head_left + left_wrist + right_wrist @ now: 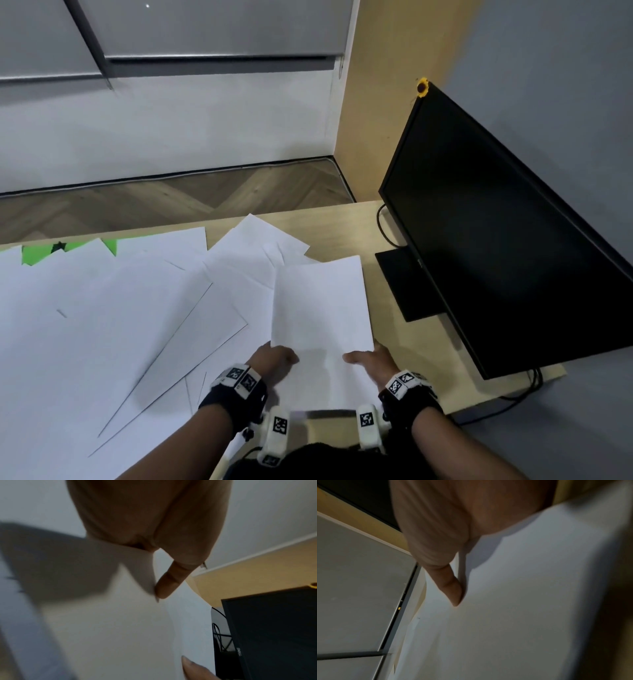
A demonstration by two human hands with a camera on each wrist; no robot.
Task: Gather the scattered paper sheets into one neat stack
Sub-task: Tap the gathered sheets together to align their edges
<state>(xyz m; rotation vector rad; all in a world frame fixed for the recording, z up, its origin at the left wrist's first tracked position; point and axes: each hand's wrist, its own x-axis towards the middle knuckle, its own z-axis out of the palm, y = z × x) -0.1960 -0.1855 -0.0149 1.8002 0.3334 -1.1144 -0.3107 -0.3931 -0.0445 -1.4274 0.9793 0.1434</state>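
Both hands hold a small stack of white sheets (pixel 322 308) by its two side edges above the desk's near right part. My left hand (pixel 279 358) pinches the left edge and my right hand (pixel 364 359) the right edge, thumbs on top. The left wrist view shows the left thumb (pixel 165 586) pressed onto the paper (pixel 111 628). Likewise the right thumb (pixel 452 588) presses on the sheet (pixel 513 608) in the right wrist view. Fingers under the paper are hidden. Several loose white sheets (pixel 102 325) lie overlapped across the desk to the left and behind.
A black monitor (pixel 496 222) on its stand (pixel 407 284) is close on the right, with cables behind it. A green sheet (pixel 34 253) peeks out at the far left. The wooden desk (pixel 342 219) ends at the far edge, with floor beyond.
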